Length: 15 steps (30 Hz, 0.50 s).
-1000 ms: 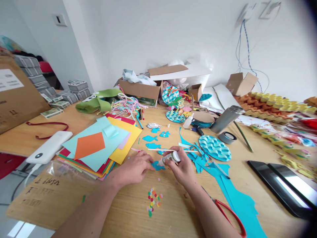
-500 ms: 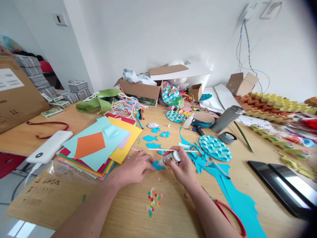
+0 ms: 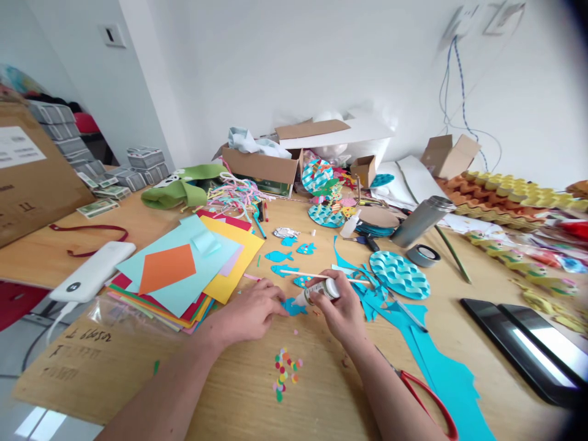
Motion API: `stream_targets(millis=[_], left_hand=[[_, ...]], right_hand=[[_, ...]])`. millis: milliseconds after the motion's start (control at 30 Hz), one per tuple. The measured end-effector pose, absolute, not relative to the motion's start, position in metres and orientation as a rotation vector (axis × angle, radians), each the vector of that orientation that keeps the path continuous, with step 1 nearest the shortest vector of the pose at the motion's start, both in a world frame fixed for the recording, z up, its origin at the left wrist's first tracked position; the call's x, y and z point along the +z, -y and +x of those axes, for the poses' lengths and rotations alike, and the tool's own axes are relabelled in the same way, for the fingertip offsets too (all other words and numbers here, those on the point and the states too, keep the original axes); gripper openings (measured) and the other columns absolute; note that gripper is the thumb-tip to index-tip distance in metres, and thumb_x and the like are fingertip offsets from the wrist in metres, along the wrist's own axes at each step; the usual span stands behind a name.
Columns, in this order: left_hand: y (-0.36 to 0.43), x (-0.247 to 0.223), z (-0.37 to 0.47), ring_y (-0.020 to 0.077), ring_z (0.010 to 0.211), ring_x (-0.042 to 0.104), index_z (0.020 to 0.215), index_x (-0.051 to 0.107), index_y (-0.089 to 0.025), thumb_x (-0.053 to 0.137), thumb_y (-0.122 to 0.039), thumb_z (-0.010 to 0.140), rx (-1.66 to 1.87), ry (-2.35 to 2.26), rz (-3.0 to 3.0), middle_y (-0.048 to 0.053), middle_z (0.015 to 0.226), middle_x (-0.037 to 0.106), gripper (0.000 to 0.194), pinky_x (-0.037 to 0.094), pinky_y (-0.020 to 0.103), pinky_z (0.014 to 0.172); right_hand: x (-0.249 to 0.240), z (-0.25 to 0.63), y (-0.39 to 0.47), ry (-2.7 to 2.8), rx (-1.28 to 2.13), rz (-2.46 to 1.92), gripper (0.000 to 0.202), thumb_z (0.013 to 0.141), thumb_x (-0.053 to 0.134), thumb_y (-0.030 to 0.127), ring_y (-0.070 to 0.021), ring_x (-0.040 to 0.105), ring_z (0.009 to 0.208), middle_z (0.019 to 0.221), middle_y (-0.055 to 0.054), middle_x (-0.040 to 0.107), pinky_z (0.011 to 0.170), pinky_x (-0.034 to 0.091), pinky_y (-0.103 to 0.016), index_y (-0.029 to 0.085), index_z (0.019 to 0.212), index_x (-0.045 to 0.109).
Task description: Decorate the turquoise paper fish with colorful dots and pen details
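Note:
My left hand [image 3: 253, 309] rests on the table, its fingertips pressing the tail side of a small blue paper fish [image 3: 294, 306]. In my right hand [image 3: 343, 313] is a white glue bottle [image 3: 327, 288], tilted so its nozzle meets the fish or hovers just over it; which, I cannot tell. A thin pale stick [image 3: 294, 273] passes between the fingers of that same hand. Beyond the hands lie several more blue paper fish [image 3: 278, 256], some with dots on them. Nearer me is a scatter of small coloured paper dots [image 3: 285, 367].
Coloured paper sheets [image 3: 168, 269] are stacked at left, beside a white power bank [image 3: 92, 271]. To the right are blue paper scraps [image 3: 441, 361], red-handled scissors [image 3: 429, 398], a wavy blue disc [image 3: 399, 274], tape [image 3: 422, 255], a grey flask [image 3: 423, 220] and dark tablets [image 3: 519, 349].
My right hand has shifted the glue bottle slightly, and the stick's tip has moved a little to the right. The left hand stays on the fish.

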<state>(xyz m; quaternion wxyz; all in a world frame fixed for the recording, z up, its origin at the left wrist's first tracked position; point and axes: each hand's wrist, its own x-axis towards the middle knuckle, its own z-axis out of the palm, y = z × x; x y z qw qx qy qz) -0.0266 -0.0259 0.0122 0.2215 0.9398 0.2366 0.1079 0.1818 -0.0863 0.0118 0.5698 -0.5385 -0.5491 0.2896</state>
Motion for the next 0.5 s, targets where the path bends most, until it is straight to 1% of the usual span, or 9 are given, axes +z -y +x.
stream_targets(millis=[200,367,500], left_hand=[[0.0265,0.0147,-0.0262,0.0252,0.116,0.055,0.107,0.076,-0.026,0.056,-0.001,0.084,0.287,-0.653,2.595,0.004,0.115,0.068,0.039,0.042,0.044,0.105],[0.0264,0.0146,-0.027,0.0254,0.116,0.054,0.107,0.076,-0.025,0.056,-0.001,0.085,0.289,-0.656,2.596,0.005,0.115,0.068,0.038,0.043,0.043,0.103],[0.0262,0.014,-0.027,0.0254,0.116,0.054,0.108,0.076,-0.026,0.056,-0.001,0.085,0.288,-0.656,2.594,0.004,0.115,0.068,0.04,0.044,0.043,0.102]], right_hand=[[0.0144,0.1848,0.0831,1.113,0.709,-1.244,0.021,0.074,0.066,0.026,-0.0173,0.063,0.068,0.081,-0.001,0.071,0.061,0.052,-0.03,0.024,0.091,0.054],[0.013,0.1902,0.0818,1.055,0.706,-1.26,0.022,0.074,0.065,0.023,-0.0167,0.062,0.067,0.081,0.0,0.072,0.059,0.049,-0.028,0.024,0.092,0.053],[0.0099,0.1902,0.0818,1.064,0.703,-1.248,0.021,0.074,0.067,0.023,-0.0168,0.062,0.069,0.082,0.0,0.072,0.062,0.05,-0.028,0.024,0.092,0.055]])
